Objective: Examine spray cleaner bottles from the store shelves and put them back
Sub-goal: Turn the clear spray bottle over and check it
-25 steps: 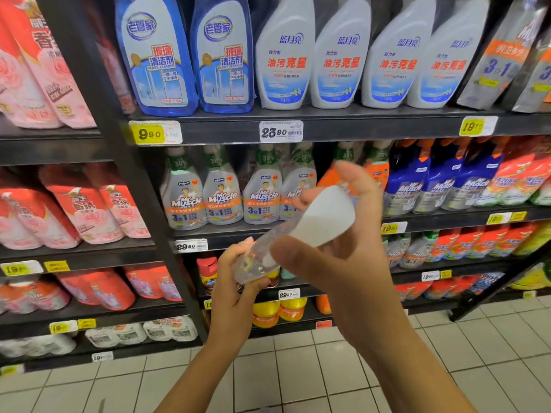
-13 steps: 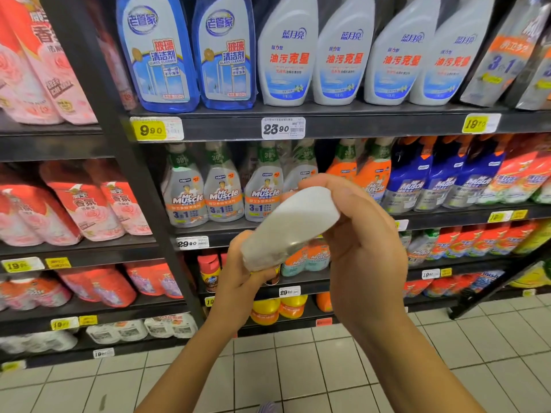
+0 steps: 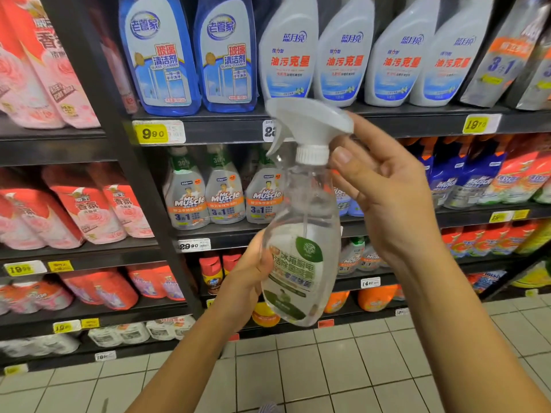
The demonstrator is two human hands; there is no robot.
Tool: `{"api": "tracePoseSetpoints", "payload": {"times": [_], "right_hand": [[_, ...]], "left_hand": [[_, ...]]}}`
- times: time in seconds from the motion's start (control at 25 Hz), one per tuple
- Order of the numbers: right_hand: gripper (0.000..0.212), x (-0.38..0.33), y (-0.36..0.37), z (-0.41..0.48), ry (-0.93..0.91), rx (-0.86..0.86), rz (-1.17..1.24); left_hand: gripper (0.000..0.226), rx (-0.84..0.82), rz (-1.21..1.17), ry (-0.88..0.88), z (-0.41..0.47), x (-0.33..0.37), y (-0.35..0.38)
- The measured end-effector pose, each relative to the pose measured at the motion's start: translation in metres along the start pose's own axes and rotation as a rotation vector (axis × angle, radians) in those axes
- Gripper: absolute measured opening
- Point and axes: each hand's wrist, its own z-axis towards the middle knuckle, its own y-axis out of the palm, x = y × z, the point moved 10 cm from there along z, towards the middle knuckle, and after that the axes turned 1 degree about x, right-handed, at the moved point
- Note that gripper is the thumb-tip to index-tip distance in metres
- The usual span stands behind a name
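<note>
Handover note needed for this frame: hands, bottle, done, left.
Left hand: grip closed around the lower body of the clear spray bottle, holding it upright, label facing the camera.
Right hand: open, fingers beside the white trigger head and neck; it looks to be steadying the bottle rather than clamping it, contact unclear.
Bottle: in mid-air in front of the shelves, off the shelf.
Done: bottle taken out and being examined.
Left: put it back. Its slot is not identifiable from here, possibly hidden behind the bottle and hands. Then likely go on to other spray bottles.
</note>
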Motion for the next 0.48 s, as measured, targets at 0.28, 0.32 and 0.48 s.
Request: {"api": "tracePoseSetpoints", "payload": {"times": [0.28, 0.32, 0.48], "right_hand": [[0.054, 0.013, 0.001, 0.036, 0.151, -0.025, 0.019], [0.051, 0.023, 0.01, 0.036, 0.238, -0.097, 0.065], [0.027, 0.033, 0.027, 0.036, 0.324, -0.098, 0.339]], "left_hand": [[0.066, -0.165, -0.451, -0.261, 0.005, 0.008, 0.044], [0.071, -0.259, -0.554, -0.334, 0.005, 0.007, 0.061], [0.075, -0.288, -0.62, -0.469, 0.005, -0.011, 0.072]]}}
